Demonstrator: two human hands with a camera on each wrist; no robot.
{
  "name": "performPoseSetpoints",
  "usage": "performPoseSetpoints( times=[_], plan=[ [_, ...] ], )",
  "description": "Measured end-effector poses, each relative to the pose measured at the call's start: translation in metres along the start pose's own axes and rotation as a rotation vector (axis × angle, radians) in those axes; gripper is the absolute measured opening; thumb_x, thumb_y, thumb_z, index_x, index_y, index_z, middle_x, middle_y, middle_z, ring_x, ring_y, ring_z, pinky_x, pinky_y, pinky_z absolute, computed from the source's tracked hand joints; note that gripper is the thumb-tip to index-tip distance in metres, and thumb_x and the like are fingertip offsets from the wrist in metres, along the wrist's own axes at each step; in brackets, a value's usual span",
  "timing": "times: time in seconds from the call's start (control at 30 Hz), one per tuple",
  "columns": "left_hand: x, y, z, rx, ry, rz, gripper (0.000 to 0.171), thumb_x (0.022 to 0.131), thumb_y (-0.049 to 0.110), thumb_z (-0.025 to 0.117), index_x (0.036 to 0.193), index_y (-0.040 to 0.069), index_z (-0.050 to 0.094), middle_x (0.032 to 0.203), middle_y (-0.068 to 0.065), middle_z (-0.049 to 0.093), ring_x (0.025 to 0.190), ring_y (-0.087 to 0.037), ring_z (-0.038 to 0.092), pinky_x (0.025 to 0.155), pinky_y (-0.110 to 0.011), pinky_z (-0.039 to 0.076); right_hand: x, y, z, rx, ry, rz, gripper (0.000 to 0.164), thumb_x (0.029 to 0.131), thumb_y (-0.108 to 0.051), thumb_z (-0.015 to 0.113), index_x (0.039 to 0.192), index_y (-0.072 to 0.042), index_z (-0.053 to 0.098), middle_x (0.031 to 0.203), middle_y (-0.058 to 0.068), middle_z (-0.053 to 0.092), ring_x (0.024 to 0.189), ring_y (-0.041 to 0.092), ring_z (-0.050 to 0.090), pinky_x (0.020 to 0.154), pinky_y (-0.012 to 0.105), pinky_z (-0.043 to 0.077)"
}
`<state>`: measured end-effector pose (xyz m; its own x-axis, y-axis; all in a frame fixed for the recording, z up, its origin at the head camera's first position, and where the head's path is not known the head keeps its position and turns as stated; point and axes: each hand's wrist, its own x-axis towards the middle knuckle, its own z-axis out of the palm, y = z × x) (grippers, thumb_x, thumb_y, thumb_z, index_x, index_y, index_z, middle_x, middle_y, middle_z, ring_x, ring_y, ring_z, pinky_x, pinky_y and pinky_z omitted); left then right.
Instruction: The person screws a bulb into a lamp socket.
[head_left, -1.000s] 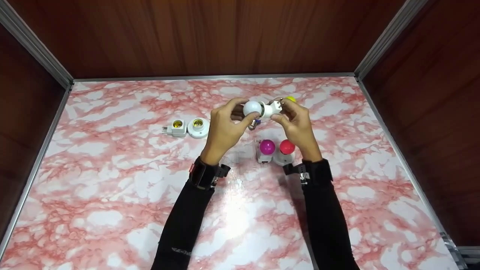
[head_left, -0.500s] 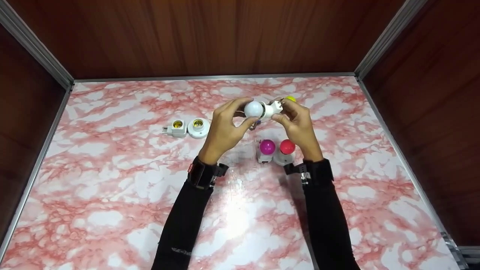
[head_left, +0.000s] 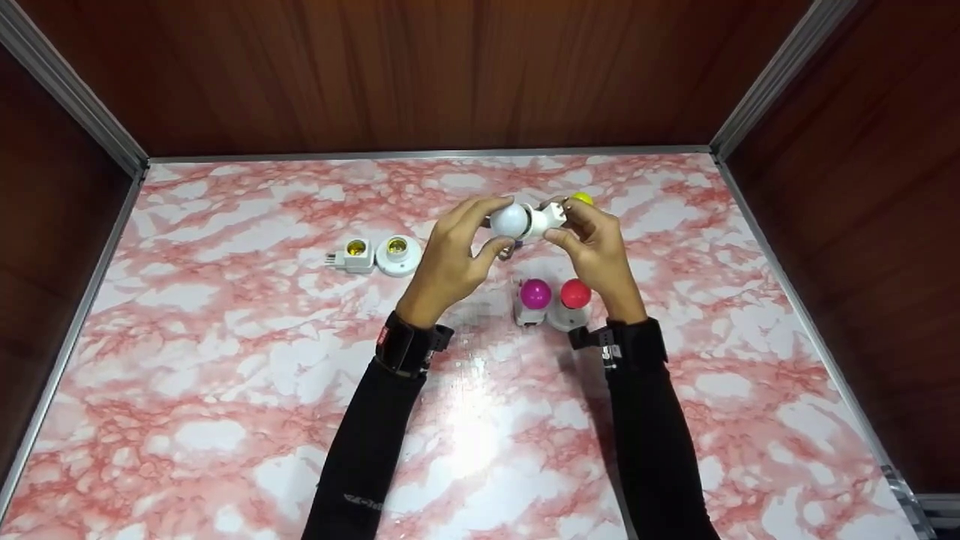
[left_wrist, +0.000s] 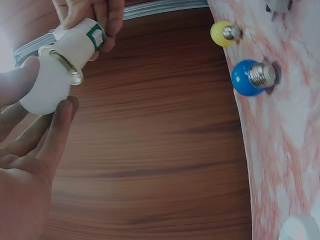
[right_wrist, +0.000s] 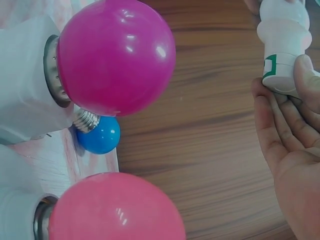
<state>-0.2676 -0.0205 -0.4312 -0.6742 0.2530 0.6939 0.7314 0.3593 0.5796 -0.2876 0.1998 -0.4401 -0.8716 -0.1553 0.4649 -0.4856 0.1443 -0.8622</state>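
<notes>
Here, holds white bulb (head_left: 509, 222) in loosely curled left hand (head_left: 456, 251) and pinches socket (head_left: 541, 221) in right hand (head_left: 600, 241), just above frame centre; treat bulb as probably light, stiff, slick, fragile: grip gently round widest part.

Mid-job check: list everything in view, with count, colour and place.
White bulb: 1, white, at the plug-in holder's mouth
Plug-in holder: 1, white, raised between the hands
Magenta bulb: 1, magenta, in square holder
Red bulb: 1, red, in round holder, beside magenta
Blue bulb: 1, blue, loose on table
Yellow bulb: 1, yellow, loose on table
Bulbless holders: 2, white, table, left of the hands
Table: 1, pink-white, below
Wall panels: 3, brown, back and sides
Metal trim: several strips, grey, panel edges
Left hand: 1, bare, pinching white bulb
Right hand: 1, bare, gripping plug-in holder
Wrist straps: 2, black, wrists
Sleeves: 2, black, forearms
</notes>
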Motion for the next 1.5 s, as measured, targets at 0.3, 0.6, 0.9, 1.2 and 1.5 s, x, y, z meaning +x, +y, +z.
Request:
performPoseSetpoints(
  times=[0.3, 0.6, 0.9, 1.2, 1.5],
  plan=[
    [0.0, 0.0, 0.001, -0.006, 0.004, -0.014, 0.046, 0.09, 0.021, 0.071, 0.131, 0.005, 0.06, 0.129, -0.011, 0.066, 0.115, -0.018, 0.066, 0.103, -0.031, 0.055, 0.0, -0.002, -0.001, 0.005, 0.002, -0.009, 0.032, 0.084, 0.006, 0.069, 0.115, 0.012, 0.064, 0.106, -0.009, 0.07, 0.096, 0.01, 0.067, 0.091, 0.023, 0.058],
    [0.001, 0.0, 0.0, -0.023, 0.036, -0.082, 0.058, 0.086, 0.039, 0.075, 0.133, 0.009, 0.059, 0.118, -0.005, 0.07, 0.103, -0.012, 0.067, 0.087, -0.022, 0.058, -0.001, -0.003, -0.001, 0.031, 0.011, -0.036, 0.032, 0.085, 0.007, 0.068, 0.116, 0.014, 0.063, 0.107, -0.011, 0.071, 0.096, 0.007, 0.067, 0.089, 0.024, 0.058],
    [0.002, 0.0, 0.001, -0.018, 0.071, -0.074, 0.049, 0.087, 0.036, 0.075, 0.12, 0.002, 0.066, 0.109, -0.009, 0.073, 0.094, -0.015, 0.071, 0.084, -0.021, 0.059, -0.001, -0.005, -0.001, 0.028, 0.023, -0.02, 0.032, 0.083, 0.009, 0.069, 0.114, 0.015, 0.062, 0.105, -0.011, 0.071, 0.093, 0.007, 0.066, 0.087, 0.021, 0.057],
    [0.001, 0.003, 0.0, 0.01, 0.074, -0.018, 0.048, 0.086, 0.031, 0.076, 0.121, 0.0, 0.066, 0.108, -0.01, 0.071, 0.091, -0.016, 0.069, 0.084, -0.022, 0.058, -0.002, -0.006, -0.004, 0.026, -0.003, -0.02, 0.032, 0.083, 0.008, 0.069, 0.114, 0.013, 0.064, 0.107, -0.009, 0.071, 0.093, 0.009, 0.067, 0.087, 0.022, 0.058],
    [0.002, 0.003, 0.004, -0.011, 0.087, -0.01, 0.05, 0.092, 0.036, 0.068, 0.13, 0.004, 0.062, 0.115, -0.01, 0.07, 0.098, -0.015, 0.068, 0.088, -0.026, 0.059, -0.001, -0.01, -0.007, 0.16, 0.119, 0.038, 0.042, 0.083, 0.003, 0.074, 0.122, 0.009, 0.061, 0.104, -0.004, 0.077, 0.093, 0.012, 0.072, 0.083, 0.023, 0.06]
  ],
)
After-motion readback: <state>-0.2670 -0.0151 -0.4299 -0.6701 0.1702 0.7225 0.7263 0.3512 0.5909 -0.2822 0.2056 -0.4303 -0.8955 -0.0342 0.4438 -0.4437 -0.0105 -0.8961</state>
